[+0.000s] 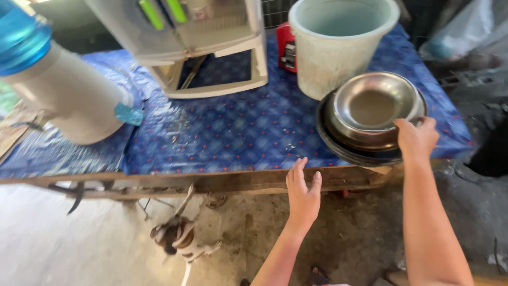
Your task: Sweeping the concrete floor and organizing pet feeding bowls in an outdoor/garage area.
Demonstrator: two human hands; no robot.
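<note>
My right hand (416, 139) grips the near rim of a steel bowl (372, 106) that sits nested in a stack of dark plates (338, 147) at the table's front right. My left hand (302, 193) hovers open at the wooden front edge of the table (222, 180), fingers spread and holding nothing. It is a short way to the left of the stack and apart from it.
A pale green bucket (338, 42) stands behind the bowl, with a red object (286, 47) beside it. A white plastic drawer unit (211, 47) and a white water dispenser with a blue bottle (58, 85) stand on the blue patterned cloth (227, 127). A small dog (180, 238) is on the ground below.
</note>
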